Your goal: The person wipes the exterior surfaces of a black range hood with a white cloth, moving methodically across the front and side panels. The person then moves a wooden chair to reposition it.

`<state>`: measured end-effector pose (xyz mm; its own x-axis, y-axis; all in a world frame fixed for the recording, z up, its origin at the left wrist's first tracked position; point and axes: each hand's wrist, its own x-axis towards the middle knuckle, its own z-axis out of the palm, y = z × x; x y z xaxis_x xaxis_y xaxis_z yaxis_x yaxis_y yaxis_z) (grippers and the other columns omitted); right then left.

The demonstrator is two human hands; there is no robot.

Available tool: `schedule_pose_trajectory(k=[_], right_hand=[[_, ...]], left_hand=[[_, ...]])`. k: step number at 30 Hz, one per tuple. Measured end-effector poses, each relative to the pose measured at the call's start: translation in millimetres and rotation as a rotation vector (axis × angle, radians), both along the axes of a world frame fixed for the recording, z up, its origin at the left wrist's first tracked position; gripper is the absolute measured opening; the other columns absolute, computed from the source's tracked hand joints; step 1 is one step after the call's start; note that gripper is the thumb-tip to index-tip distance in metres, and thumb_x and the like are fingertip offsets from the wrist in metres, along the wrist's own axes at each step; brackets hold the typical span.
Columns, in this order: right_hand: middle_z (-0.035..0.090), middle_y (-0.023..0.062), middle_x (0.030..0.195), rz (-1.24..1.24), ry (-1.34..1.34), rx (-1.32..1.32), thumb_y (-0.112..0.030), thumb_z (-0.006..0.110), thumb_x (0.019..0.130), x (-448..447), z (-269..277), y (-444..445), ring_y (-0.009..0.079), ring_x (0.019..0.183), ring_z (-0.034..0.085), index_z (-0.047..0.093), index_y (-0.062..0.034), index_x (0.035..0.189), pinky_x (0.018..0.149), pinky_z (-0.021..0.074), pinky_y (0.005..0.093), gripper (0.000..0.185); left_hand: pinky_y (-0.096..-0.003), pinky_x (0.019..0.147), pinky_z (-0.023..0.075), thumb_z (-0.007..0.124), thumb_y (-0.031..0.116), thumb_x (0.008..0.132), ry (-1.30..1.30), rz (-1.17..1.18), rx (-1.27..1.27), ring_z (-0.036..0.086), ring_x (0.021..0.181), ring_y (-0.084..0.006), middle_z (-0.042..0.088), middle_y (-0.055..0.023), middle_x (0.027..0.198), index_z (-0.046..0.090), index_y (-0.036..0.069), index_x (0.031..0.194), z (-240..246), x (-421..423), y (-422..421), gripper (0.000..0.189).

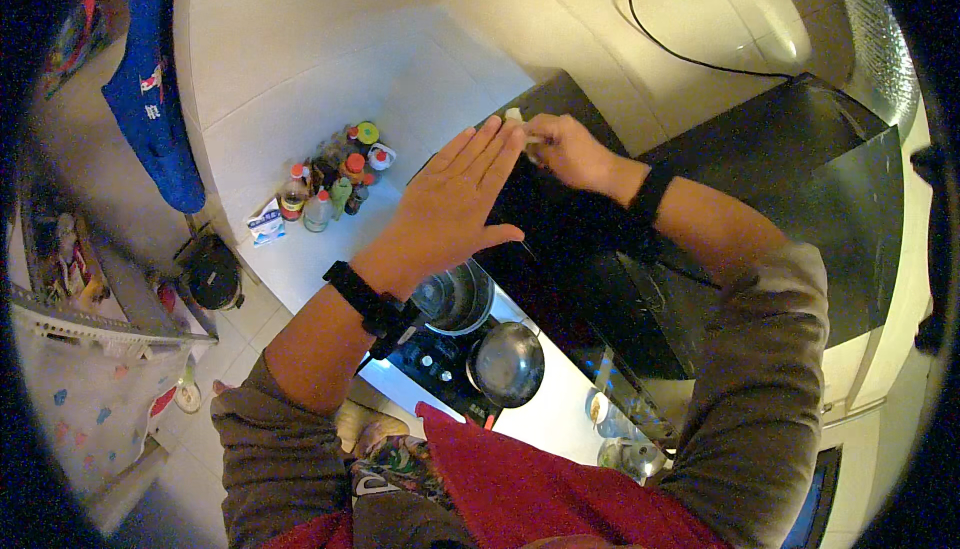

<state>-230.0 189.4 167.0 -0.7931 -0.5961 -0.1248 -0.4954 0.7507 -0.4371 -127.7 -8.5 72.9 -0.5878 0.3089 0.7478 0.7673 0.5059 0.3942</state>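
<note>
My left hand (457, 192) is raised with the palm down, fingers straight and thumb spread, holding nothing. Its fingertips lie beside a pale, cloth-like piece (513, 114) that my right hand (570, 147) pinches; the left fingers partly hide it, so its exact kind is unclear. Both hands are up by the black range hood (547, 204); I cannot tell whether the left palm touches it. Below them a black cooktop (420, 357) bears a metal pot (454, 297), partly covered by my left wrist, and a dark round pan (510, 365).
Several seasoning bottles (319, 211) and a blue-and-white packet (268, 223) stand in the counter corner. A small bowl (597, 408) and a shiny metal vessel (630, 459) sit farther along. A black cable (697, 61) runs down to the hood. A black bin (214, 271) stands left.
</note>
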Motion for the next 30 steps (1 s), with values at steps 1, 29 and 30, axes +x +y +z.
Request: schedule_pose_trajectory(k=[1,29,30], right_hand=[[0.066,0.0162,0.089,-0.022,0.004,-0.049,-0.001,0.056,0.082,17,-3,-9,0.0303,0.080,0.063,0.064,-0.0019,0.099,0.072,0.0506,0.0391,0.019],[0.067,0.0215,0.096,-0.218,0.357,0.938,-0.013,0.058,0.079,-268,-20,165,0.0352,0.090,0.065,0.067,0.0005,0.090,0.078,0.0512,0.0398,0.020],[0.067,0.0219,0.093,-0.198,0.374,0.982,-0.012,0.058,0.078,-266,-20,165,0.0366,0.087,0.065,0.067,-0.0003,0.086,0.077,0.0513,0.0404,0.017]], left_hand=[[-0.0445,0.115,0.0198,0.074,0.042,0.071,0.005,0.008,0.004,0.024,0.140,-0.0368,0.025,-0.0230,0.150,0.021,-0.005,0.145,0,0,0,0.102],[-0.0437,0.114,0.0222,0.069,0.046,0.074,-0.024,-0.057,0.063,0.028,0.138,-0.0345,0.032,-0.0196,0.148,0.033,-0.001,0.141,-1,-4,-10,0.089],[-0.0438,0.114,0.0221,0.069,0.046,0.074,-0.031,-0.063,0.059,0.028,0.138,-0.0346,0.032,-0.0196,0.148,0.032,0.000,0.141,-1,-5,-9,0.089]])
